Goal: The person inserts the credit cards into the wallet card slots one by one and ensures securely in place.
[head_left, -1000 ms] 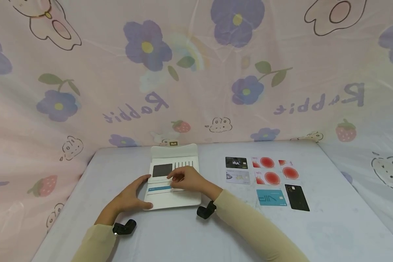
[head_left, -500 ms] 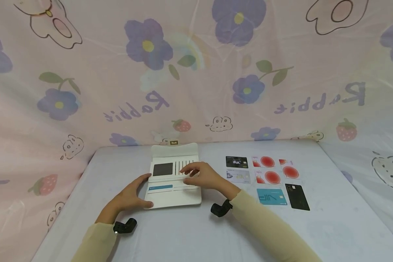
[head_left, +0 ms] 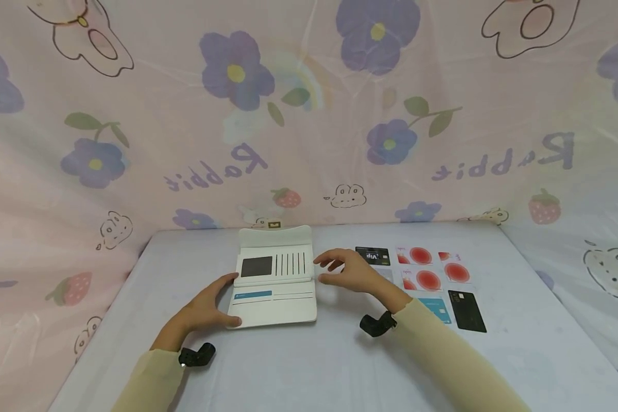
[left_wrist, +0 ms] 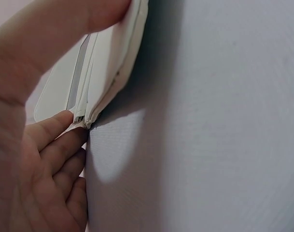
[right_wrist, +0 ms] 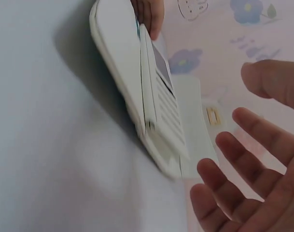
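A white wallet (head_left: 283, 313) lies unfolded on the table, its flap with a gold clasp (head_left: 274, 225) toward the back. In its lower half, a blue card (head_left: 252, 294) shows as a strip in the left slot. The upper half has a dark window (head_left: 256, 266) and several narrow slots. My left hand (head_left: 202, 309) rests at the wallet's left edge, thumb on the lower cover and fingertips against the side near the fold. Just right of the wallet, my right hand (head_left: 352, 271) hovers with loosely bent fingers, holding nothing; the right wrist view shows its fingers (right_wrist: 233, 193) spread.
Several cards lie to the right: a black VIP card (head_left: 372, 256), red-and-white cards (head_left: 420, 256), a blue VIP card (head_left: 438, 309) partly behind the right sleeve, and a black card (head_left: 467, 311). A patterned curtain (head_left: 309, 126) bounds the white table (head_left: 288, 366).
My right hand has drawn back from the blue card's slot, moving right across the wallet to beyond its edge. The left hand stays at the wallet's left side.
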Motion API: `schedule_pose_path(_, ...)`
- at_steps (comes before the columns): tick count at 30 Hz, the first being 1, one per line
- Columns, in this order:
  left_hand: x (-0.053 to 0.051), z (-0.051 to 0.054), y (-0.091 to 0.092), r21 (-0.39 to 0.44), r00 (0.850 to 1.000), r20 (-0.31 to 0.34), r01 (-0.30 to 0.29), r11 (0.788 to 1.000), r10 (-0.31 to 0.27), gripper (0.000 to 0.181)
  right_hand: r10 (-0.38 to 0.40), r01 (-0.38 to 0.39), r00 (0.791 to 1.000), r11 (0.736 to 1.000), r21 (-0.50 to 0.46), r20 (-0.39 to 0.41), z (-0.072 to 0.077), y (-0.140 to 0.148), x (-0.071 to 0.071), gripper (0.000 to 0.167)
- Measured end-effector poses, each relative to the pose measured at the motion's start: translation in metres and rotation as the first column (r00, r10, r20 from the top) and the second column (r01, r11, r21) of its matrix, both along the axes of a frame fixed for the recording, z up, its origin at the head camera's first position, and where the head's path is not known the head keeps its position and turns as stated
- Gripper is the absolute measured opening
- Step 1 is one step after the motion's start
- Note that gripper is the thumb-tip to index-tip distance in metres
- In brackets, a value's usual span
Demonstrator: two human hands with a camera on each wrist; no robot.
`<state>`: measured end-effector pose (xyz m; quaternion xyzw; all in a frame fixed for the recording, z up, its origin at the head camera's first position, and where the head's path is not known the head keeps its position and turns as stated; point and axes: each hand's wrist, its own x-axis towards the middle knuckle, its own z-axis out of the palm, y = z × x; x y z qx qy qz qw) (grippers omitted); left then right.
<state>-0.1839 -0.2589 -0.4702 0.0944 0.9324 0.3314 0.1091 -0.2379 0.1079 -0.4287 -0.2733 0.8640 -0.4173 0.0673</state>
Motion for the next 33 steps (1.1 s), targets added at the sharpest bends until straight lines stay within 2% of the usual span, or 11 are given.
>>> schedule_pose_path(12, 0.0, -0.001, -0.001, 0.009, 1.0, 0.001, -0.001, 1.0, 0.001, 0.113, -0.091, 0.09, 0.995, 0.996, 0.03, 0.048, 0.002, 0.046, 0.001, 0.04)
schedule_pose_path(20, -0.001, 0.0, 0.0, 0.009, 1.0, -0.006, 0.006, 1.0, -0.006, 0.113, -0.158, 0.152, 0.985, 0.984, 0.088, 0.071, -0.006, 0.075, -0.001, 0.041)
schedule_pose_path(29, -0.003, -0.004, -0.001, 0.004, 1.0, -0.006, 0.008, 1.0, -0.008, 0.113, -0.212, 0.205, 0.977, 0.959, 0.196, 0.013, -0.008, 0.094, -0.001, 0.039)
schedule_pose_path(33, -0.003, -0.004, -0.001, 0.007, 1.0, -0.006, 0.008, 1.0, -0.008, 0.113, -0.21, 0.205, 0.978, 0.95, 0.234, -0.002, -0.01, 0.098, -0.002, 0.041)
